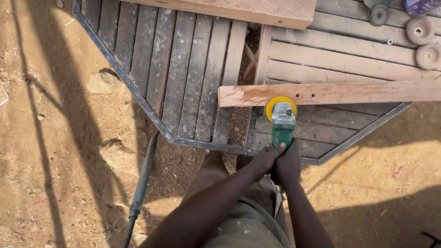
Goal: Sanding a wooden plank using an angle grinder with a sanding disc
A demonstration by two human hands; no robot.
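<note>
Both my hands, the left hand (264,160) and the right hand (289,163), close around the green grinder (282,124). Its yellow disc (279,102) touches the long plank (330,93), which blocks my way forward. There is open slatted table (183,69) on the left, and sanding discs (420,41) lie far on the right.

Slatted table (183,69), octagonal, dark metal rim, grey weathered wood slats, dusty. It stands on bare dirt ground (55,174). On the table: a long plank (330,93) lying crosswise near the front edge, small holes along its face; a thicker beam (248,10) across the far side; three round discs (420,31) at the far right corner, close together. On the ground: two stones (103,82) left of the table, a hose (140,183) running toward the rim.
</note>
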